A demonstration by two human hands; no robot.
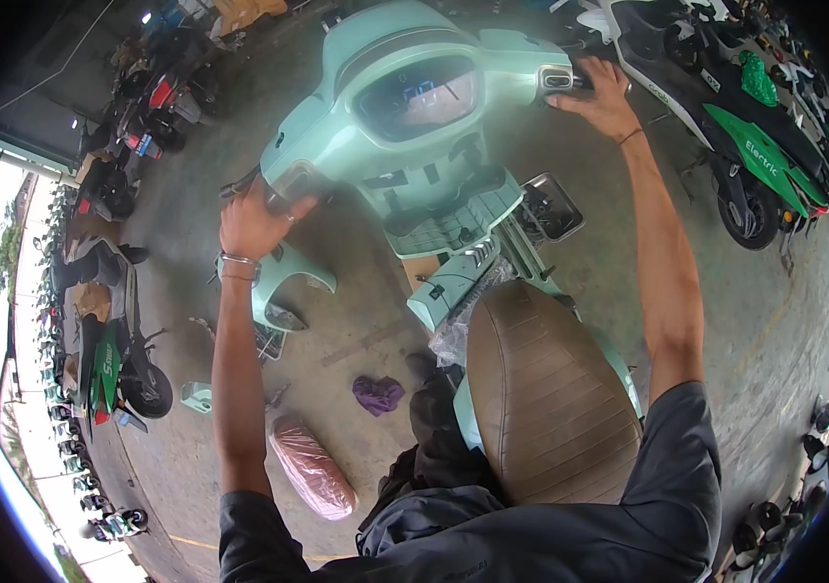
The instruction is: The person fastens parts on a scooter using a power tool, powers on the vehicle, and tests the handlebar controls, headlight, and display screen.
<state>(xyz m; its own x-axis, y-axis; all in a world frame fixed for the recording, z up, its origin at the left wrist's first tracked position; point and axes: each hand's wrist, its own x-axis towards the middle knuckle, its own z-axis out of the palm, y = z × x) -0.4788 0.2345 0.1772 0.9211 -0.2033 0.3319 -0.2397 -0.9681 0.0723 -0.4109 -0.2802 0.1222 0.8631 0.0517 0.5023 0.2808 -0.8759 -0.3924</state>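
A mint-green scooter stands before me, its handlebar cover (pixel 337 126) at the top with a lit display (pixel 419 94). My left hand (pixel 264 219) is wrapped round the left handlebar grip, its thumb near the switch housing. On the right handlebar grip (pixel 582 85) lies my right hand (pixel 609 100), fingers curled over it and thumb reaching toward the switches. The brown seat (pixel 551 398) is below, with clear plastic wrap (pixel 453 335) beside it. The scooter's inner front panel (pixel 458 219) hangs below the handlebar cover, with a green box-like part (pixel 444 291) under it.
Green-and-black scooters stand at the right (pixel 759 151) and left (pixel 106 364). On the floor lie a pink wrapped seat (pixel 312 466), a purple cloth (pixel 378 394) and a mint fender-like panel (pixel 283 277). A metal tray (pixel 558 209) is right of the scooter.
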